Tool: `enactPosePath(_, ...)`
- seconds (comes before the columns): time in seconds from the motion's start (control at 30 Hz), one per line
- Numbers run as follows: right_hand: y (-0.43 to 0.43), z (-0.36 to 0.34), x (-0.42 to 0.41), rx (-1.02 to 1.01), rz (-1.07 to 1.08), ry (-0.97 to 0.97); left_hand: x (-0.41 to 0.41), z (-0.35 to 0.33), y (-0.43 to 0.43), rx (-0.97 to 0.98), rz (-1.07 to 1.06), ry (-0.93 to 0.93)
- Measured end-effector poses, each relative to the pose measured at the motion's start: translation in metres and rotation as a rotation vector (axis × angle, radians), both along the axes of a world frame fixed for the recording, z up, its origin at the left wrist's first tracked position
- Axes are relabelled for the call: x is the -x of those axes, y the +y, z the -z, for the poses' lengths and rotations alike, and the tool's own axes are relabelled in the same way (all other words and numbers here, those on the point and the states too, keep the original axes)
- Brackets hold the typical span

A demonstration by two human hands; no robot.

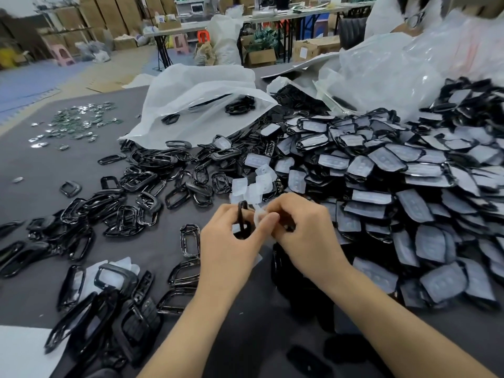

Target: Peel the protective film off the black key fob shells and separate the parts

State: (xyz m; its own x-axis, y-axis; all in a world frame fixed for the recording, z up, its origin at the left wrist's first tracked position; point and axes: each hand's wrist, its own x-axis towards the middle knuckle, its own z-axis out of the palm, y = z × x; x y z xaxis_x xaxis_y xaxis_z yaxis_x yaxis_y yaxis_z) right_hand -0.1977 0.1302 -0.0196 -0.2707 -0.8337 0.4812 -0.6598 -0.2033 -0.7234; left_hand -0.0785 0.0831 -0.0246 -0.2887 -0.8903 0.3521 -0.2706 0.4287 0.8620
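Note:
My left hand [229,241] pinches a black key fob shell frame [242,218] held on edge above the table. My right hand [302,230] grips the whitish protective film [259,215] that sticks out between the two hands, and a dark shell part peeks out under its fingers. A big heap of film-covered shells [409,186] fills the right side. Bare black frames [141,192] lie spread over the left and middle. Loose peeled films [256,178] rest just beyond my hands.
The dark grey table [32,186] carries small metal and green parts [79,124] at the far left. Open white plastic bags [201,105] lie at the back. A white sheet [19,350] sits at the near left corner. A person in white [403,15] sits at the far right.

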Motion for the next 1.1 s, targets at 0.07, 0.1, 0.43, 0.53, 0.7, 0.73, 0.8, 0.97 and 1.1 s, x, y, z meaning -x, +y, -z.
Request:
enactPosePath(0.07, 0.000, 0.000, 0.000, 0.043, -0.002, -0.010, -0.002, 0.001, -0.005, -0.022, -0.014, 0.023)
enactPosePath(0.1, 0.000, -0.001, 0.001, 0.053, 0.005, -0.066, -0.003, 0.002, -0.007, -0.027, -0.016, 0.035)
enactPosePath(0.43, 0.009, -0.017, 0.028, 0.204, 0.048, -0.679, -0.010, 0.013, -0.023, -0.009, -0.133, -0.098)
enactPosePath(0.53, 0.017, -0.027, 0.032, 0.184, 0.054, -0.729, -0.012, 0.014, -0.026, 0.049, -0.195, -0.171)
enactPosePath(0.7, 0.058, -0.034, 0.027, -0.173, -0.091, -0.091, -0.014, 0.007, -0.022, 0.039, -0.144, -0.010)
enactPosePath(0.73, 0.068, -0.035, 0.026, -0.317, -0.144, 0.119, -0.013, 0.005, -0.019, 0.037, -0.114, 0.029)
enactPosePath(0.8, 0.087, -0.039, 0.025, -0.574, -0.260, 0.453, -0.010, 0.003, -0.012, 0.032, -0.043, 0.088)
enactPosePath(0.97, 0.113, -0.035, 0.004, -0.650, -0.305, 0.651, -0.006, 0.000, -0.004, 0.109, 0.063, 0.097)
enactPosePath(1.1, 0.108, -0.021, -0.017, -0.682, -0.314, 0.588, -0.002, 0.006, -0.004, 0.160, 0.032, 0.006)
